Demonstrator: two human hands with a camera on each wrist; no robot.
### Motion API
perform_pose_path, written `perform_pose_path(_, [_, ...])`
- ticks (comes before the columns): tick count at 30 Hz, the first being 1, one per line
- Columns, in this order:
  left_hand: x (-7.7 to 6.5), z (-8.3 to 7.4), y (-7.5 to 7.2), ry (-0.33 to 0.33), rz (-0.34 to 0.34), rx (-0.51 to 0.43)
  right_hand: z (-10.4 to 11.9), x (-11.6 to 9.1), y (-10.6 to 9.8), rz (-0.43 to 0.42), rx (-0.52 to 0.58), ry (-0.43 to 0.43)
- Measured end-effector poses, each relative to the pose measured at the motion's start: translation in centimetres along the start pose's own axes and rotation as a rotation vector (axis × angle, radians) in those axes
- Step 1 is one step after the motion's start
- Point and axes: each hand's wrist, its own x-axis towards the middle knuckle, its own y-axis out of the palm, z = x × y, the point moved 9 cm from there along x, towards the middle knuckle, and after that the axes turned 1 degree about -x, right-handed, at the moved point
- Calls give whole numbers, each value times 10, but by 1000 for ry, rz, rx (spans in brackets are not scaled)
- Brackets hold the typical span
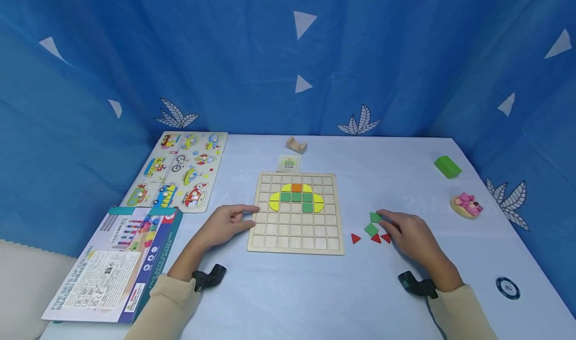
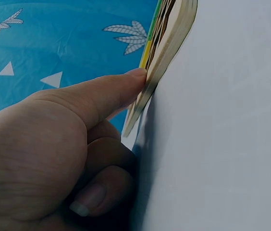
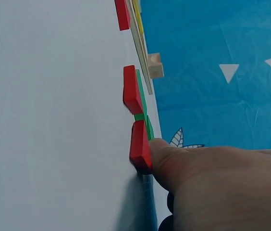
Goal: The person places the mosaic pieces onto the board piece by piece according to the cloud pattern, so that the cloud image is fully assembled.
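A wooden grid board (image 1: 294,230) lies mid-table, bearing yellow quarter-round tiles, an orange square (image 1: 296,187) and several green squares. My left hand (image 1: 225,224) touches the board's left edge with index finger and thumb; in the left wrist view the index fingertip (image 2: 136,73) presses that edge and other fingers are curled. My right hand (image 1: 411,235), right of the board, pinches a green square tile (image 1: 375,217) at its right corner between thumb and index finger. Another green square (image 1: 371,229) lies just below it. Three red triangles (image 1: 355,238) lie around, one (image 3: 141,147) close by the thumb.
A small pattern card (image 1: 288,163) and a wooden holder (image 1: 296,145) are behind the board. At left lie a vehicle puzzle board (image 1: 177,172) and a boxed set (image 1: 112,265). To the right are a green block (image 1: 447,167), a pink figurine (image 1: 467,205) and a round disc (image 1: 508,288).
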Motion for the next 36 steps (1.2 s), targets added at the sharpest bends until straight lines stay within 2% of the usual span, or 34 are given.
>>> perform_pose_path(12, [0, 2, 1, 0, 5, 5, 4, -1, -3, -68, 24, -25])
perform_pose_path(19, [2, 2, 1, 10, -1, -1, 9, 1, -7, -90, -3, -48])
perform_pose_path(27, [3, 2, 2, 9, 2, 8, 23, 9, 0, -26, -50, -28])
perform_pose_path(36, [1, 3, 1, 7, 2, 8, 59, 26, 17, 65, 14, -44])
